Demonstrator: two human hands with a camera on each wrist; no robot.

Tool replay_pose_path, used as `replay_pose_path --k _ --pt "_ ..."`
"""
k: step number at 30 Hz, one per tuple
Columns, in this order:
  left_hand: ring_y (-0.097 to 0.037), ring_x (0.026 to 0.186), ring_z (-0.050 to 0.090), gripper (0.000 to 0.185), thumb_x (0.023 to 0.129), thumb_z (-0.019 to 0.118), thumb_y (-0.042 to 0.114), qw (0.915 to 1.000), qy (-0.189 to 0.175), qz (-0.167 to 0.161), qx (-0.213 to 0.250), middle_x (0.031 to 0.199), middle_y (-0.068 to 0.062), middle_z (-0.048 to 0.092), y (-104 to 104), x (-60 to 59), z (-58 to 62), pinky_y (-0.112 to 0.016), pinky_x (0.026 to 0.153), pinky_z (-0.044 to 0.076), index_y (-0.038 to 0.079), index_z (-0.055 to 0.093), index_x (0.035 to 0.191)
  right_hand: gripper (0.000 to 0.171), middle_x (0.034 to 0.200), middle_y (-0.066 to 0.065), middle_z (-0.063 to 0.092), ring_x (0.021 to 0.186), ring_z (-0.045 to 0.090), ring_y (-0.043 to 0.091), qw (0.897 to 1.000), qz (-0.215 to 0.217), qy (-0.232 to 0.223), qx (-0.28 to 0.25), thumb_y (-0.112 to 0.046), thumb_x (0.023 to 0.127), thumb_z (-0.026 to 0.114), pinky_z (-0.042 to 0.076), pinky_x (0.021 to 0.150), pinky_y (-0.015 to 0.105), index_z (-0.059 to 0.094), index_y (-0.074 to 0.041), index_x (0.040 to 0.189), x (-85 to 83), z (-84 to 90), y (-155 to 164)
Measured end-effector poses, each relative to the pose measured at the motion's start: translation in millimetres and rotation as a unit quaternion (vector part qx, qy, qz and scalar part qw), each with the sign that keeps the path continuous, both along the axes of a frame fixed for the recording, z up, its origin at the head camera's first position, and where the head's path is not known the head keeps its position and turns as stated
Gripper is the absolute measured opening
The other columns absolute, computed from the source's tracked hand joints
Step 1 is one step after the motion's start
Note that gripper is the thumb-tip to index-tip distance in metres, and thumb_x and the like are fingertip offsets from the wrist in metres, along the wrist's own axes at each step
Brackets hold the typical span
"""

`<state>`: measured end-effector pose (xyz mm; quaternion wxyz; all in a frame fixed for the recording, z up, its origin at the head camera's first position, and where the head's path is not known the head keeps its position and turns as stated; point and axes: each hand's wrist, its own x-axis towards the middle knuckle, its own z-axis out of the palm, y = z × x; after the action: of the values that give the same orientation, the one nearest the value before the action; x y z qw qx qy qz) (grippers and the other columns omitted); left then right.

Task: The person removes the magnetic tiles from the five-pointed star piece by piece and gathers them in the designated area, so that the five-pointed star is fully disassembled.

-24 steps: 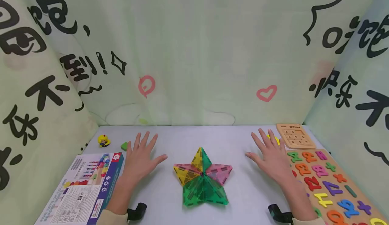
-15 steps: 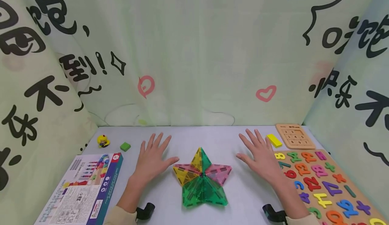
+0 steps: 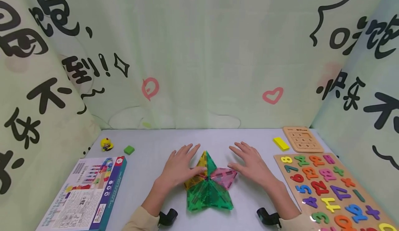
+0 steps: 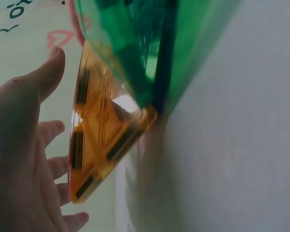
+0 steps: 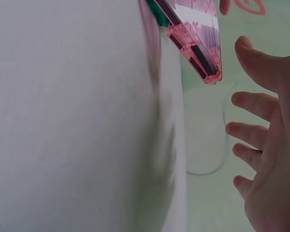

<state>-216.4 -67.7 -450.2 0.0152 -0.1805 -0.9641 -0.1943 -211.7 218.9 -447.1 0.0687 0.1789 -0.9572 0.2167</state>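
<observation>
A star built of see-through magnetic tiles (image 3: 209,193) in green, yellow and pink rests on the white table. My left hand (image 3: 180,167), fingers spread, hovers over the star's left arm and hides part of it. In the left wrist view its thumb and fingers stand beside the yellow-orange tile (image 4: 99,125), not curled round it. My right hand (image 3: 252,163) is to the right of the star, fingers extended, thumb near the pink arm's tip. The right wrist view shows a gap between that hand and the pink tile (image 5: 198,53).
A printed box (image 3: 84,193) lies at left, with a small yellow-haired figurine (image 3: 106,144) and a green block (image 3: 129,150) behind. At right are a number puzzle board (image 3: 336,189), a yellow block (image 3: 281,143) and a wooden tile board (image 3: 303,139). Curtains surround the table.
Both hands have moved inward from the sides toward the star, the left now overlapping its left arm. The star has stayed in place.
</observation>
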Motion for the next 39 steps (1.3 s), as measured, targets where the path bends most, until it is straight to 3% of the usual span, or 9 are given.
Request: replay_pose_path --k 4,8,12,15,19,22,25,33,39 --pt "-0.026 0.144 0.04 0.087 0.085 0.048 0.079 0.9995 -0.017 -0.024 -0.008 0.156 -0.003 0.042 8 1.4 -3.2 -0.06 0.115 0.03 0.034 0.028 0.156 0.06 0.148 0.015 0.052 0.143 0.037 0.041 0.999 0.018 -0.025 -0.013 -0.044 0.09 0.068 0.028 0.113 0.064 0.057 -0.014 0.14 1.6 -1.4 -9" --pt "-0.024 0.138 0.049 0.086 0.085 0.047 0.08 0.9988 -0.033 -0.034 -0.008 0.151 -0.001 0.049 12 3.1 -5.7 -0.052 0.112 0.038 0.035 0.029 0.156 0.053 0.14 0.011 0.059 0.136 0.047 0.037 0.994 0.029 -0.094 -0.045 -0.041 0.091 0.068 0.036 0.11 0.061 0.061 -0.013 0.135 3.1 -0.6 -15" --pt "-0.025 0.127 0.057 0.083 0.084 0.045 0.082 0.9986 -0.041 -0.033 -0.012 0.146 0.0 0.055 14 3.3 -7.0 -0.048 0.103 0.047 0.038 0.032 0.154 0.04 0.115 0.006 0.071 0.11 0.063 0.026 0.985 0.039 -0.151 -0.074 -0.035 0.093 0.067 0.05 0.097 0.049 0.068 -0.011 0.124 2.8 1.2 -20" --pt "-0.024 0.119 0.062 0.08 0.085 0.046 0.081 0.9986 -0.041 -0.033 -0.01 0.142 0.0 0.059 15 3.9 -6.1 -0.046 0.095 0.051 0.04 0.034 0.153 0.028 0.103 0.001 0.071 0.093 0.061 0.017 0.978 0.046 -0.181 -0.093 -0.032 0.094 0.066 0.054 0.082 0.036 0.072 -0.012 0.114 2.0 1.9 -22" --pt "-0.02 0.113 0.064 0.077 0.086 0.046 0.08 0.9986 -0.037 -0.035 -0.01 0.138 0.001 0.062 16 4.3 -5.6 -0.042 0.089 0.053 0.041 0.037 0.151 0.019 0.102 0.002 0.07 0.09 0.058 0.016 0.968 0.045 -0.205 -0.137 -0.028 0.094 0.066 0.051 0.077 0.03 0.074 -0.015 0.105 0.6 -0.1 -20" --pt "-0.019 0.112 0.064 0.078 0.085 0.046 0.08 0.9987 -0.035 -0.035 -0.011 0.137 0.001 0.063 16 4.5 -6.5 -0.041 0.088 0.053 0.04 0.037 0.151 0.019 0.104 0.005 0.07 0.091 0.057 0.018 0.954 0.039 -0.232 -0.189 -0.027 0.093 0.067 0.05 0.076 0.03 0.074 -0.012 0.104 -1.0 -4.2 -16" --pt "-0.018 0.111 0.064 0.077 0.085 0.046 0.08 0.9988 -0.035 -0.035 -0.009 0.136 0.002 0.063 16 4.9 -7.0 -0.04 0.087 0.053 0.04 0.038 0.151 0.023 0.104 0.008 0.069 0.088 0.056 0.019 0.931 0.034 -0.268 -0.243 -0.026 0.094 0.067 0.051 0.074 0.031 0.072 -0.007 0.107 -2.9 -8.5 -11" --pt "-0.017 0.113 0.063 0.076 0.085 0.047 0.08 0.9989 -0.035 -0.032 -0.006 0.136 0.003 0.063 16 4.7 -7.8 -0.04 0.088 0.054 0.041 0.039 0.15 0.032 0.097 0.003 0.07 0.083 0.055 0.017 0.887 0.024 -0.33 -0.322 -0.023 0.094 0.066 0.049 0.072 0.029 0.066 0.002 0.114 -6.0 -10.8 -4" --pt "-0.014 0.105 0.063 0.076 0.085 0.048 0.079 0.9988 -0.037 -0.031 -0.01 0.135 0.004 0.064 16 4.0 -6.5 -0.037 0.083 0.053 0.041 0.039 0.15 0.033 0.095 0.001 0.066 0.084 0.055 0.017 0.869 0.006 -0.346 -0.354 -0.023 0.093 0.068 0.05 0.073 0.029 0.065 0.003 0.112 -6.8 -11.5 -3"
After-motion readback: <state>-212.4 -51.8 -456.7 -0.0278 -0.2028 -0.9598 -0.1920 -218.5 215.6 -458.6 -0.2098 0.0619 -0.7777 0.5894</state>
